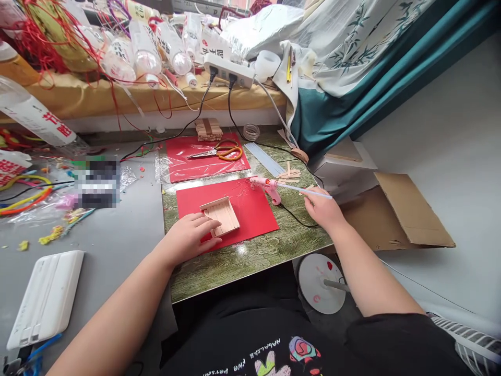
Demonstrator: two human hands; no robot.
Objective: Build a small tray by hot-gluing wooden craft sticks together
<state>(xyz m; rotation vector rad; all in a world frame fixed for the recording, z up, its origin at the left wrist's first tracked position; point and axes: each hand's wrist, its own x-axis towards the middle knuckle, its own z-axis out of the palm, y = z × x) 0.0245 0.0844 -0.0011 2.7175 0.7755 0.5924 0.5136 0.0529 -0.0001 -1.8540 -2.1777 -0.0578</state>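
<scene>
Nearest, the left hand (190,234) lies with its fingers loosely spread over the left side of a shallow craft-stick tray (225,215), thumb by the near edge; they rest on it rather than clench it. Beneath tray and fingers is a red sheet (256,211).

Right of the tray and a little beyond it, the right hand (326,210) has its fingers bent at some loose craft sticks (288,173); whether they grip one I cannot tell. A translucent glue stick (295,188) crosses just above those fingers, its far end in a pink hot-glue gun (266,184) to their left.

The tray looks partly built: the slatted base is joined, with raised strips on its far and near edges. The right edge seems bare; the left is partly covered by fingers. Any walls there may be left to do.

Farther beyond the left fingers lie orange-handled scissors (231,152), then a banded bundle of craft sticks (209,130), apparently unused stock.
</scene>
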